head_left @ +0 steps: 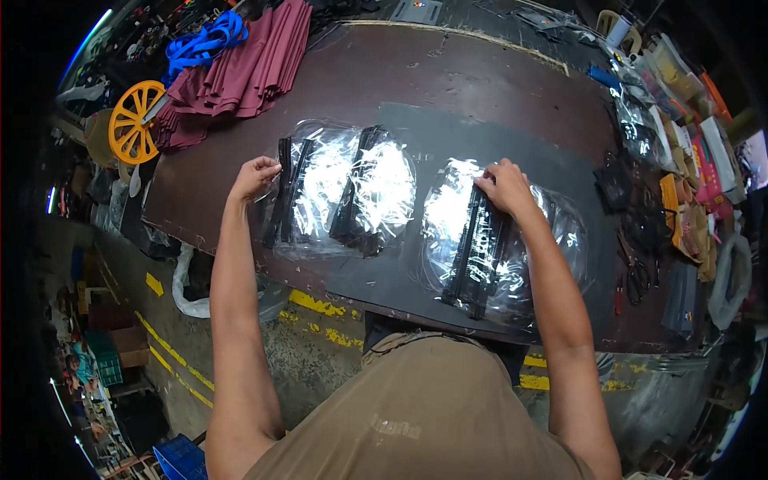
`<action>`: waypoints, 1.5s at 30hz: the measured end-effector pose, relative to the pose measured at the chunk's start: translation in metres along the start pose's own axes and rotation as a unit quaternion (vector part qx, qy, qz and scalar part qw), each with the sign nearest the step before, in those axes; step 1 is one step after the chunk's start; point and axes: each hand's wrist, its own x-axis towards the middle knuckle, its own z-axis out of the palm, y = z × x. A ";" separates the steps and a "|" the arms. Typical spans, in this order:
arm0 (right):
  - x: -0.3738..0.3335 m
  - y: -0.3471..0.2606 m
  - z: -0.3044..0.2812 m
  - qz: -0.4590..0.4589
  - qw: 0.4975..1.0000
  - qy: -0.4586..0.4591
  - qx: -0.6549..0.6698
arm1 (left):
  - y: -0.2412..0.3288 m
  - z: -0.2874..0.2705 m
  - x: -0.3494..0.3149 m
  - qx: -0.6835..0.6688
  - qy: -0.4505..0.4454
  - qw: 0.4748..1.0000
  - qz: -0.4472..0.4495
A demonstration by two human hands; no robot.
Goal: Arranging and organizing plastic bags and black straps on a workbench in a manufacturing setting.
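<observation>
Two piles of clear plastic pieces with black zipper strips lie side by side on the table. At the outer edge of the left pile is my left hand, its thumb and fingers closed in a pinch; glare and the fingers hide exactly what is between them. My right hand reaches over the right pile. Its thumb and fingers close on the upper end of a black zipper strip there. Bright reflections cover much of the plastic, so single layers are hard to tell apart.
A dark grey mat lies under part of the piles on the brown table. Maroon fabric, blue strapping and a yellow reel sit at the far left. Scissors and a red-handled tool lie at the right.
</observation>
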 end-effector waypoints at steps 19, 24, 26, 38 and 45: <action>-0.015 -0.008 -0.041 -0.039 0.981 0.034 0.187 | 0.048 0.004 0.007 0.007 -0.012 1.000 -0.003; -0.037 -0.011 -0.057 -0.076 0.964 0.057 0.247 | 0.001 -0.002 0.031 0.064 -0.065 0.996 -0.020; -0.051 -0.020 -0.069 -0.083 0.958 0.054 0.268 | 0.009 -0.001 0.032 0.149 -0.039 0.988 0.013; -0.142 -0.132 -0.209 -0.315 0.904 0.182 0.225 | 0.203 0.267 -0.196 -0.082 -0.388 0.861 0.319; -0.087 -0.088 -0.205 -0.222 0.921 0.227 0.227 | 0.225 0.182 -0.189 -0.077 -0.204 0.947 0.236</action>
